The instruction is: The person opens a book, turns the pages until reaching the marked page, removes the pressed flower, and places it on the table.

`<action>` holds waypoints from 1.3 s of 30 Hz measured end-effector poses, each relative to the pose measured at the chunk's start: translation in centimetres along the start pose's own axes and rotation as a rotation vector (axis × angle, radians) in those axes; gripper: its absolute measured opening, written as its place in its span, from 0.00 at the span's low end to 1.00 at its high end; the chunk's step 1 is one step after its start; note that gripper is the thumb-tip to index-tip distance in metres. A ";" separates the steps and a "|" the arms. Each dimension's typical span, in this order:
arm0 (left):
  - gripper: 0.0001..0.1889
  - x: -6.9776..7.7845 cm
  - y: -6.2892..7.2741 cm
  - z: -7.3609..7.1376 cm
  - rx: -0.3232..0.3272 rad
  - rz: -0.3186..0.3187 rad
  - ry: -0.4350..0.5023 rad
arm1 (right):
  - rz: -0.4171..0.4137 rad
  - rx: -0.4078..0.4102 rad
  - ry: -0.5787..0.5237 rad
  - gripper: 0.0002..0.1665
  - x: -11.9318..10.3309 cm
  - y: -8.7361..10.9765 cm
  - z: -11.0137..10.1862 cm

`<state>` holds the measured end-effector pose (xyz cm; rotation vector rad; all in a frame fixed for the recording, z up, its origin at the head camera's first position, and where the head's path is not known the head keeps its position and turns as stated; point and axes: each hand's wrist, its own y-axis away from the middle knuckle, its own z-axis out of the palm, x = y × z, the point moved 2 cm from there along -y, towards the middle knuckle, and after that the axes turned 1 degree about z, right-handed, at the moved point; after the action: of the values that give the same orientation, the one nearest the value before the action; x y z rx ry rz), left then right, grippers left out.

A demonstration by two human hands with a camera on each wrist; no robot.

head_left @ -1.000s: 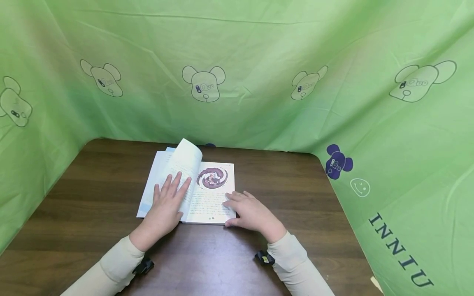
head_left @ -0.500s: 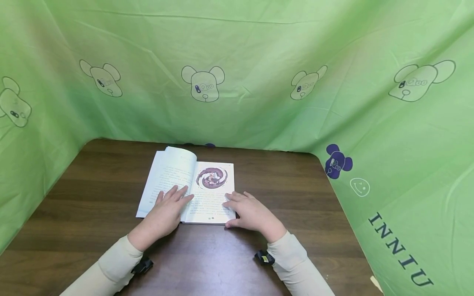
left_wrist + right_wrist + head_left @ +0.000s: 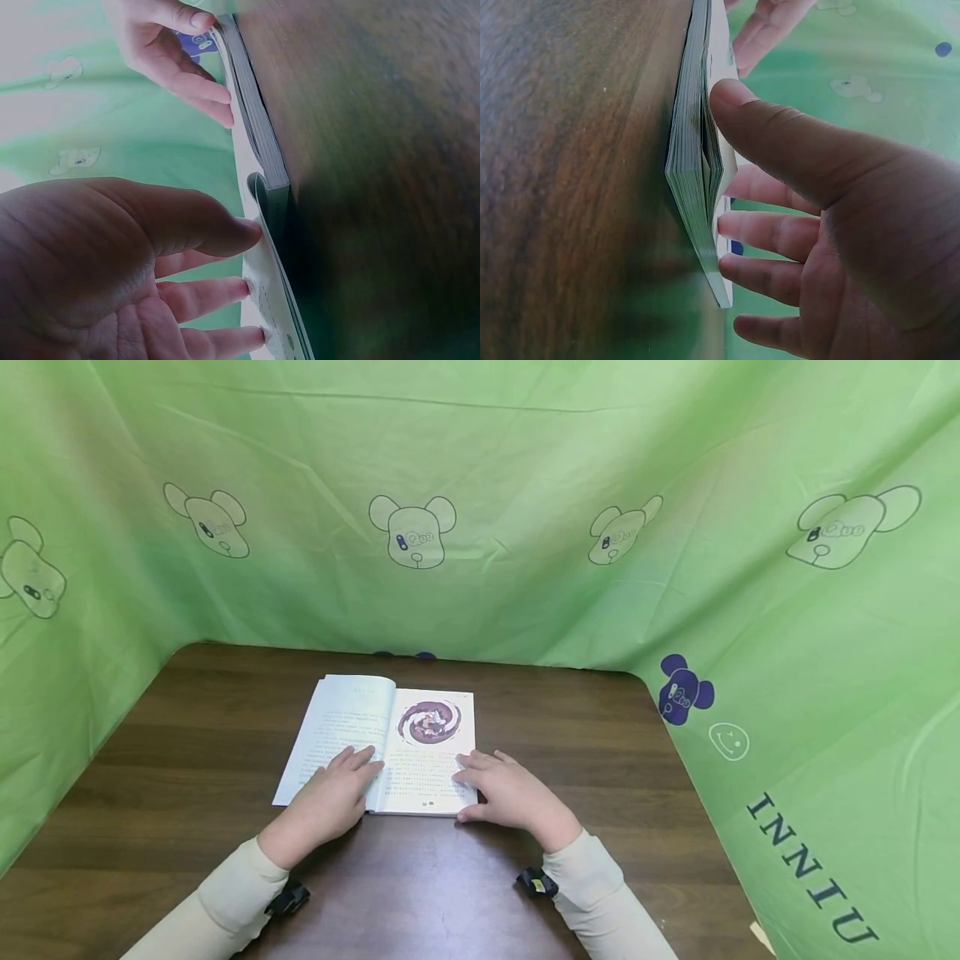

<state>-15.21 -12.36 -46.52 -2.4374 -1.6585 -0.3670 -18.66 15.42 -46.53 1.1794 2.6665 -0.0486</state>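
An open book (image 3: 431, 768) lies on the wooden table, its right page printed with a purple swirl picture above lines of text. The left page (image 3: 352, 710) carries text alone and lies nearly flat. My left hand (image 3: 330, 797) rests on the lower part of that page near the fold, fingers spread, fingertips touching the paper in the left wrist view. At the lower right corner, my right hand (image 3: 513, 789) touches the right page with its fingers. Its thumb (image 3: 780, 139) lies at the corner edge of the page stack in the right wrist view.
A brown wooden table (image 3: 600, 760) spreads around the book. Green cloth (image 3: 480, 527) printed with bear heads hangs behind it and along both sides. Black wrist devices (image 3: 536, 882) sit under both sleeves. A small pale object (image 3: 762, 935) shows at the table's right edge.
The lifted leaf has come down onto the left side and flattened. My left hand has slid down the page, nearer to me. The right hand has stayed in place.
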 end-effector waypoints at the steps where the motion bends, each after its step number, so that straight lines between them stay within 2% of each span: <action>1: 0.25 0.0 0.0 0.0 -0.002 -0.001 -0.002 | 0.000 0.000 -0.003 0.35 0.0 0.0 0.0; 11: 0.24 0.0 0.2 0.0 -0.016 -0.009 -0.011 | -0.020 0.005 -0.009 0.31 0.0 0.1 0.2; 20: 0.25 0.0 -0.1 -0.2 -0.029 -0.021 0.007 | -0.082 0.012 0.040 0.11 0.1 0.1 -0.3; 25: 0.24 0.0 -0.1 -0.1 -0.029 -0.023 0.013 | -0.092 0.018 0.055 0.07 0.1 0.0 -0.4; 28: 0.24 0.0 -0.1 0.1 -0.033 -0.026 0.016 | -0.106 0.049 0.068 0.03 0.1 -0.1 -0.3; 34: 0.24 0.0 -0.1 -0.1 -0.027 -0.029 0.028 | -0.150 0.160 0.091 0.07 0.1 -0.4 -0.4; 39: 0.24 0.1 0.0 -0.2 -0.028 -0.030 0.037 | -0.085 0.200 0.064 0.08 0.2 -0.5 -0.4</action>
<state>-15.23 -12.35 -46.29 -2.4128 -1.6878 -0.4392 -19.25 15.26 -46.17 1.1399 2.8212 -0.3035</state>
